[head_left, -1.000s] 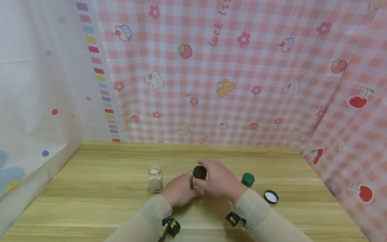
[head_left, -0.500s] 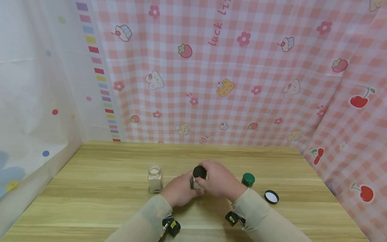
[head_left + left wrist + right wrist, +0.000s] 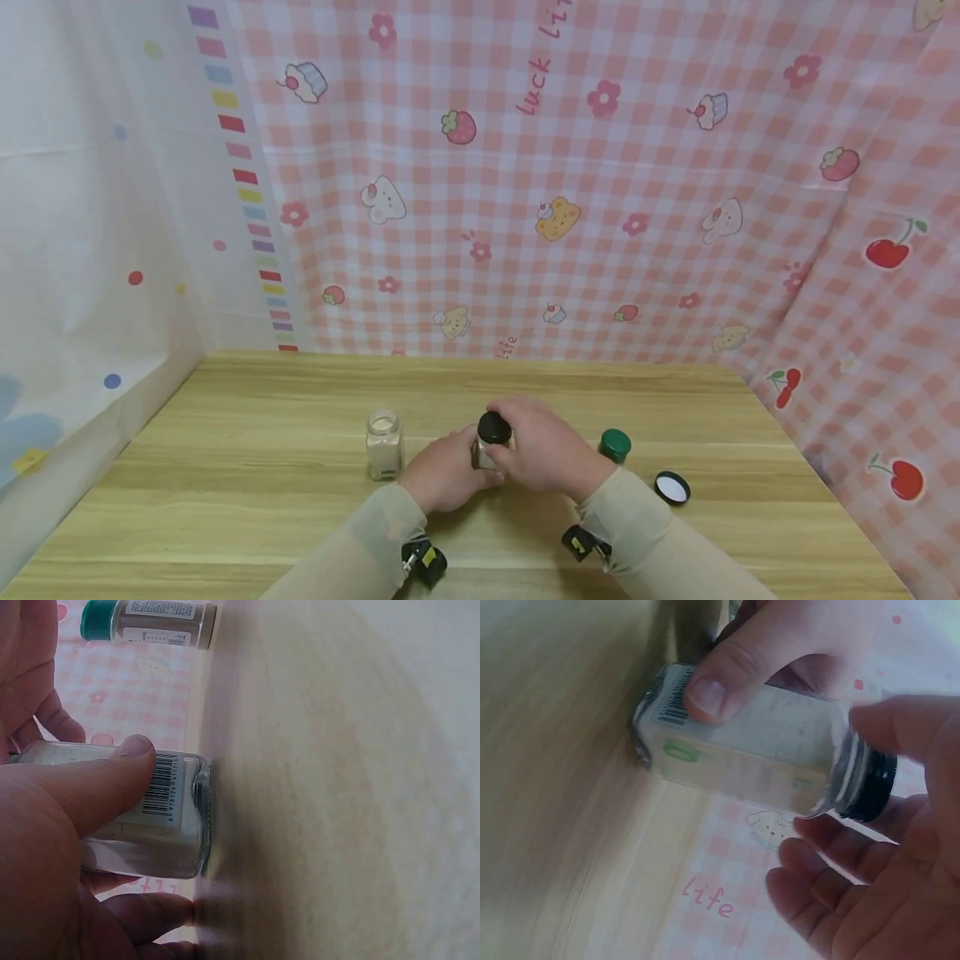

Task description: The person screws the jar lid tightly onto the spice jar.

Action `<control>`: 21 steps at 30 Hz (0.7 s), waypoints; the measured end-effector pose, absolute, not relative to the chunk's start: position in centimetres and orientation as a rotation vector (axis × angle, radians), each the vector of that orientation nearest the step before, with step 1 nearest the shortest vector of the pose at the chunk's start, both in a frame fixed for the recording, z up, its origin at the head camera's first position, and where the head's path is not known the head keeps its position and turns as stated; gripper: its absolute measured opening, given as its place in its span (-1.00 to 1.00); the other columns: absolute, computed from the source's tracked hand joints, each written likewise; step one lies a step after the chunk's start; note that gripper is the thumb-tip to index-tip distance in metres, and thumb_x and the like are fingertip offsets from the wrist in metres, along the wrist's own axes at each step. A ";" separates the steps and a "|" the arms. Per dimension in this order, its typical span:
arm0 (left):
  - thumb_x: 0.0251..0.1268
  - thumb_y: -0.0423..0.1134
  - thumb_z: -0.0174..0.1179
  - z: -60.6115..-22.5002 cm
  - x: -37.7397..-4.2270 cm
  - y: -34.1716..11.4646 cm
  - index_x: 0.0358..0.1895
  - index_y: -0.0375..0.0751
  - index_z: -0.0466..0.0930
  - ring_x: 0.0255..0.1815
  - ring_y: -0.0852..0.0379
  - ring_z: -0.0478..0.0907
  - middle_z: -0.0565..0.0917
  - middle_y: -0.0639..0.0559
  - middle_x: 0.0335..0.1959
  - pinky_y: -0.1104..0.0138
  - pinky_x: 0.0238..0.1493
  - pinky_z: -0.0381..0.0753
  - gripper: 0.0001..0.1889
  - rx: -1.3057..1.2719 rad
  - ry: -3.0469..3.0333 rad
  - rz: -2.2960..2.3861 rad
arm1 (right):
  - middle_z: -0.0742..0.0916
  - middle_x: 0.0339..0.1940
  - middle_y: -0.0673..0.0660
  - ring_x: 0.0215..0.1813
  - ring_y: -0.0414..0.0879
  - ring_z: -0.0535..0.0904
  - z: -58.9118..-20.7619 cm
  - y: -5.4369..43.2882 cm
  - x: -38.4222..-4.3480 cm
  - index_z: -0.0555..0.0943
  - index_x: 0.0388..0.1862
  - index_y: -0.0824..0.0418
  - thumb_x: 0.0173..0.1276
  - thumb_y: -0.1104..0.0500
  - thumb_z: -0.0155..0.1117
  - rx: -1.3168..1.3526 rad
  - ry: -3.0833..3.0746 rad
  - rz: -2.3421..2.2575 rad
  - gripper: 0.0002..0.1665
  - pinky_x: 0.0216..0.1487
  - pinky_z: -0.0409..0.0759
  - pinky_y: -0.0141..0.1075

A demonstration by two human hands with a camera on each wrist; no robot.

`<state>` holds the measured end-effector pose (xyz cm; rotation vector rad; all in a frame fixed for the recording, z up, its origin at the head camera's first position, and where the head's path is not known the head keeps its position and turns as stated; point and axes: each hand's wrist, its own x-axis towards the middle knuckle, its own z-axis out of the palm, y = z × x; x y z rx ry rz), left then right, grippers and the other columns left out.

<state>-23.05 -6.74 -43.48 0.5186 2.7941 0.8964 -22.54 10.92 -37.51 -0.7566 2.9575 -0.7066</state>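
Note:
A square glass spice jar with a barcode label and pale contents stands at mid-table, base at the tabletop. My left hand grips its body, thumb over the label. A black screw lid tops the jar. My right hand holds this lid, thumb on the near side and fingers curled round the far side, as the right wrist view shows. Left of my hands stands a lidless glass jar of pale powder.
Behind my right wrist stands a green-capped spice bottle, its brown contents visible in the left wrist view. Farther right a loose black lid lies with its white inside up. A checked cloth hangs behind the wooden table.
Both hands stay at the jar. My right fingers and thumb shift slightly around the lid; the other objects keep their places.

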 end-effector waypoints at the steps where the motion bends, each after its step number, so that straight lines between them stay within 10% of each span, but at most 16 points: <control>1: 0.34 0.15 0.41 -43.5 -23.1 -6.7 0.52 -0.05 0.39 0.28 -0.24 0.66 0.72 -0.20 0.25 -0.14 0.28 0.62 -0.23 0.520 2.797 0.893 | 0.69 0.30 0.25 0.34 0.12 0.62 -37.5 10.9 -22.5 0.55 0.34 0.29 0.47 0.06 0.42 -0.765 2.953 -0.703 -0.42 0.38 0.62 0.02; 21: 0.32 0.12 0.43 -43.4 -23.1 -6.7 0.48 -0.05 0.43 0.22 -0.18 0.69 0.75 -0.17 0.20 -0.10 0.25 0.63 -0.26 0.520 2.787 0.911 | 0.75 0.05 0.13 0.00 -0.06 0.67 -37.5 10.7 -22.8 0.60 0.17 0.23 0.42 -0.03 0.49 -0.648 2.940 -0.758 -0.49 0.06 0.71 -0.11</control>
